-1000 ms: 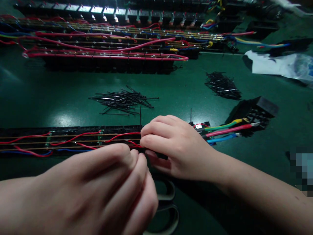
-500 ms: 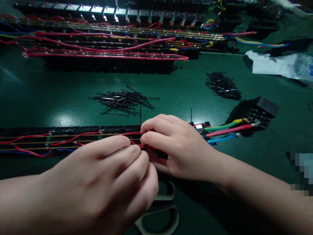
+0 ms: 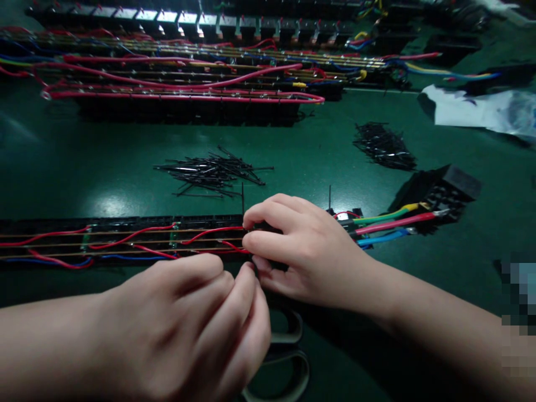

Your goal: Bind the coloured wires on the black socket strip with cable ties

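A long black strip (image 3: pixel 125 223) with red and blue wires along it lies across the green table in front of me. My right hand (image 3: pixel 301 251) rests on it near its middle, fingers curled and pinched round the strip and its red wires. My left hand (image 3: pixel 188 329) is closed in a loose fist just in front of the strip, fingertips meeting my right hand's fingertips; what it pinches is hidden. Thin black ties stand upright from the strip beside my right hand. Green, pink and blue leads (image 3: pixel 389 223) run from the strip's right end to a black connector block (image 3: pixel 444 187).
A loose heap of black cable ties (image 3: pixel 213 170) lies behind the strip, a second heap (image 3: pixel 383 148) further right. Several finished wired strips (image 3: pixel 180 84) fill the back of the table. Scissors handles (image 3: pixel 285 352) lie under my hands. White plastic wrapping (image 3: pixel 481 111) sits at the right.
My left hand has drawn back a little toward me and lower, its fingers staying closed. My right hand has kept its grip on the strip.
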Demonstrator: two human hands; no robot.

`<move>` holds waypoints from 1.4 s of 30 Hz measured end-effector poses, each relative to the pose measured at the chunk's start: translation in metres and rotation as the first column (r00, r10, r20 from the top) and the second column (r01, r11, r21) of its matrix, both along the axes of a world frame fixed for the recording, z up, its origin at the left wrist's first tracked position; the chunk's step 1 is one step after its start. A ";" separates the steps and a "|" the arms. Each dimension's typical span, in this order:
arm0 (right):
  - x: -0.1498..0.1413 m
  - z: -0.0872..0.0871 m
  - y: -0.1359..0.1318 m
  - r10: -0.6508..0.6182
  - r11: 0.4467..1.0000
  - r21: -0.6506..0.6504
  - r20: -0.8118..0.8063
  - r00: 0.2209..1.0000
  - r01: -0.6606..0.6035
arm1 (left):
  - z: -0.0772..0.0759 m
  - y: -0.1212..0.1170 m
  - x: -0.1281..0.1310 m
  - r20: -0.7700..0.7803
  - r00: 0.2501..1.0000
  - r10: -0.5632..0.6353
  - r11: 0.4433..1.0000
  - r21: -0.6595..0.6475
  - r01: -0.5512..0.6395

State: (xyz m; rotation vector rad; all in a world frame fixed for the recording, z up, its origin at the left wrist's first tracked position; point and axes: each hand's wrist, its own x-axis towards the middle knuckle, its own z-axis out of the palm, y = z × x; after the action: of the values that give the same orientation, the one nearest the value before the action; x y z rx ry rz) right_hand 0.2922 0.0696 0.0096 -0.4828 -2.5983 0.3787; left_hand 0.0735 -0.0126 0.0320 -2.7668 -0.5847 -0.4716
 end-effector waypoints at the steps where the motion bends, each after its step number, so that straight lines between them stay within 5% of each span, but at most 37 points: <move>1: 0.000 0.000 0.000 -0.002 1.000 0.003 0.001 1.000 0.002 | 0.000 0.001 0.000 -0.005 1.000 -0.015 1.000 0.006 0.015; 14: -0.001 -0.001 0.001 -0.020 1.000 0.000 0.023 1.000 0.020 | 0.005 0.005 -0.004 -0.110 0.990 -0.091 0.996 -0.017 0.090; 19: -0.002 0.000 0.001 -0.030 0.999 -0.035 0.015 0.999 0.030 | 0.005 -0.007 -0.013 -0.116 0.991 -0.070 0.992 -0.112 0.057; 24: -0.002 -0.001 0.001 -0.023 1.000 -0.015 0.011 1.000 0.024 | 0.008 -0.016 -0.010 -0.193 0.978 0.075 0.984 -0.143 -0.103; 26: -0.002 -0.001 0.001 -0.025 1.000 -0.003 0.016 1.000 0.025 | 0.008 -0.011 -0.008 -0.103 0.993 -0.061 0.994 -0.094 0.051; 42: -0.002 -0.002 0.003 -0.012 0.999 0.035 0.066 0.998 0.010 | 0.001 0.008 -0.005 -0.095 0.984 -0.152 0.987 -0.060 0.147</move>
State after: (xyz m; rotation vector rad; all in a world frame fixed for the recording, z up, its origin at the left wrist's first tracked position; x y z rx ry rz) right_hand 0.2907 0.0729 0.0072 -0.5054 -2.6606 0.3192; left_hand 0.0687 -0.0045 0.0328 -2.8779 -0.3725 -0.3517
